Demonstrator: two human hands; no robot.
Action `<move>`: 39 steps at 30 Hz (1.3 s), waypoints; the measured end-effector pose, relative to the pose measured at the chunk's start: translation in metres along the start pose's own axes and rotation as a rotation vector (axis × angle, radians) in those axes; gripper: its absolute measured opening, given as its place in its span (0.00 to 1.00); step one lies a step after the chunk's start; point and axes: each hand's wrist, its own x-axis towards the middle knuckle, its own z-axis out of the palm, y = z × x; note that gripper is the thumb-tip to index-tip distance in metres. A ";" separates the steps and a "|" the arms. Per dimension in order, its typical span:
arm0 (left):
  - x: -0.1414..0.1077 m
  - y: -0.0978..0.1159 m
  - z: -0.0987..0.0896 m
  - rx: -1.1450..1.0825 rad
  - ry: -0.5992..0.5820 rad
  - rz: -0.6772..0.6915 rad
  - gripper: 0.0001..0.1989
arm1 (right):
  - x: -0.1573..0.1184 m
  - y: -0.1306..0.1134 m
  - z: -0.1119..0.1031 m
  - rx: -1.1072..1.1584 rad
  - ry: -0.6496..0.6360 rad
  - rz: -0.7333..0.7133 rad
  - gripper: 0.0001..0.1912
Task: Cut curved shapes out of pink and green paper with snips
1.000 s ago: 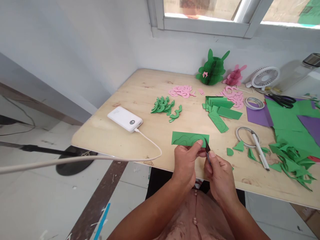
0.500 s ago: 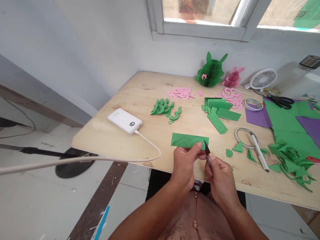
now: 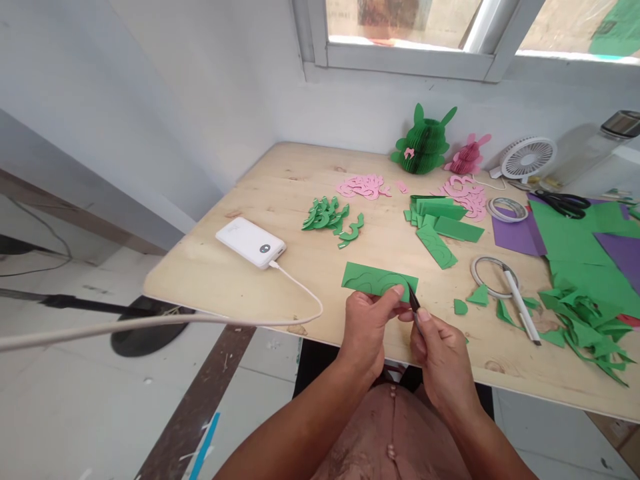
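Note:
My left hand pinches a green paper strip by its lower edge, thumb on top. Curved outlines are drawn on the strip. In my right hand are dark-bladed scissors, their handles hidden by my fingers. The blades meet the strip's right end, close to my left fingertips. Beyond the strip lie a pile of green paper cutouts and a single curved green cutout. Marked green strips are stacked to the right of these.
A white power bank with a cable lies left. Green scraps, a white pen and tape rolls are at right. Pink cutouts, a green paper rabbit, a small fan and black scissors sit farther back.
The green strip has tilted slightly, its left end rising a little. Both hands keep nearly the same place, with the scissors still at the strip's right end.

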 end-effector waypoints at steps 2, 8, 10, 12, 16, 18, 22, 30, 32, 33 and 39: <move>0.001 0.000 0.001 -0.002 0.004 0.014 0.09 | 0.000 0.000 0.001 0.006 0.002 0.004 0.19; 0.001 0.000 0.004 0.012 0.018 0.038 0.08 | -0.002 -0.001 0.004 0.032 0.003 0.029 0.20; 0.000 0.000 0.005 0.024 0.032 0.028 0.08 | -0.002 -0.001 0.004 0.040 0.004 0.029 0.21; -0.001 0.000 0.006 0.031 0.049 0.012 0.09 | -0.002 -0.001 0.005 0.039 0.008 0.027 0.21; -0.003 0.000 0.007 0.036 0.066 0.000 0.09 | -0.002 -0.002 0.005 0.044 0.011 0.019 0.26; -0.002 0.000 0.007 0.032 0.065 0.003 0.09 | -0.001 -0.002 0.005 0.049 0.008 0.019 0.26; -0.001 0.000 0.006 0.030 0.055 0.009 0.09 | -0.001 -0.001 0.004 0.040 0.002 0.022 0.26; -0.002 0.002 0.004 0.047 0.041 -0.003 0.09 | -0.002 -0.001 0.004 0.033 -0.010 0.020 0.21; -0.003 0.003 0.004 0.046 0.033 -0.003 0.09 | -0.002 -0.001 0.004 0.043 -0.013 0.029 0.20; -0.003 0.003 0.004 0.044 0.031 -0.001 0.09 | -0.003 -0.001 0.003 0.049 -0.017 0.033 0.19; -0.003 0.003 0.002 0.049 0.007 0.005 0.08 | -0.004 -0.001 0.001 0.043 -0.022 0.042 0.19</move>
